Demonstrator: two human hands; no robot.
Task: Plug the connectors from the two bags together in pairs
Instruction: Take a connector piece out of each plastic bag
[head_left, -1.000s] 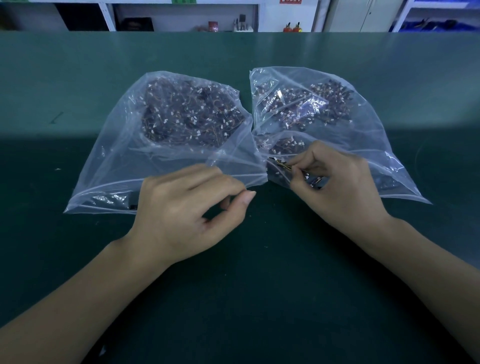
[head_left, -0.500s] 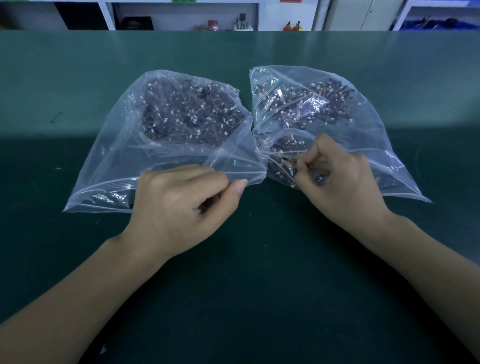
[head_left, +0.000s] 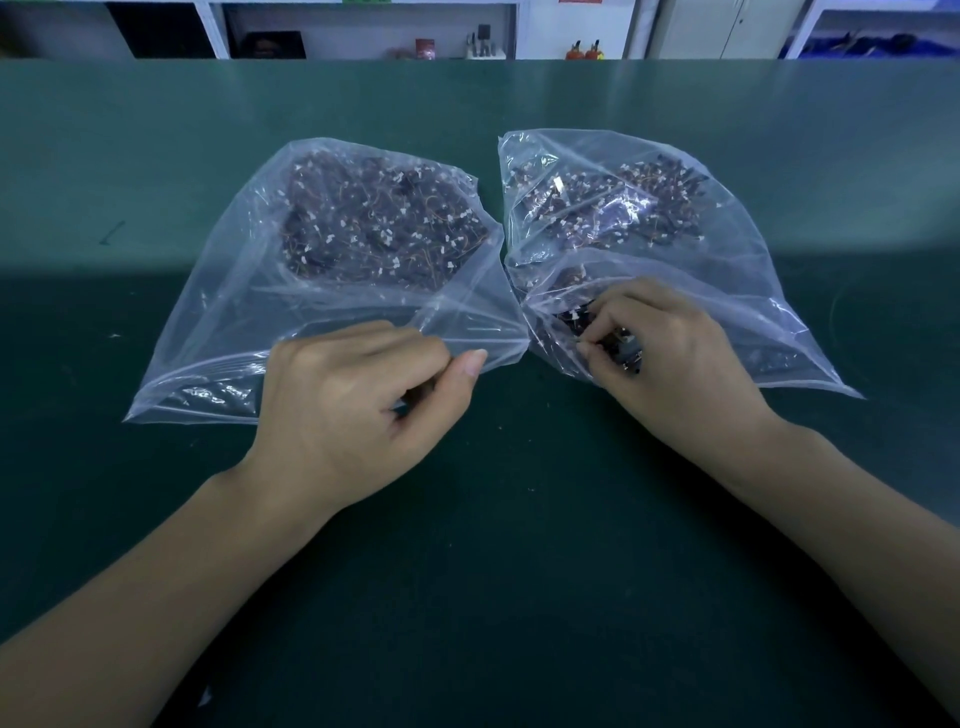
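Left bag (head_left: 249, 291) lay flat on green surface (head_left: 519, 571), connectors heaped at far end. Left hand (head_left: 353, 410) stayed at its mouth, thumb closed against curled fingers; whether connector held, cannot tell. Right bag (head_left: 727, 270) alongside, touching. Right hand (head_left: 670, 364) had pushed deeper into its mouth, fingers (head_left: 597, 349) pinching dark connector (head_left: 621, 345). No pair mated yet.

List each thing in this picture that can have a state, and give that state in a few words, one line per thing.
Left bag: lying flat on the mat, near edge pinched by the left hand.
Right bag: lying flat, mouth open toward the person.
Left hand: fingers curled, pinching the left bag's edge.
Right hand: at the right bag's mouth, fingertips pinching a connector.
Green mat: bears both bags.
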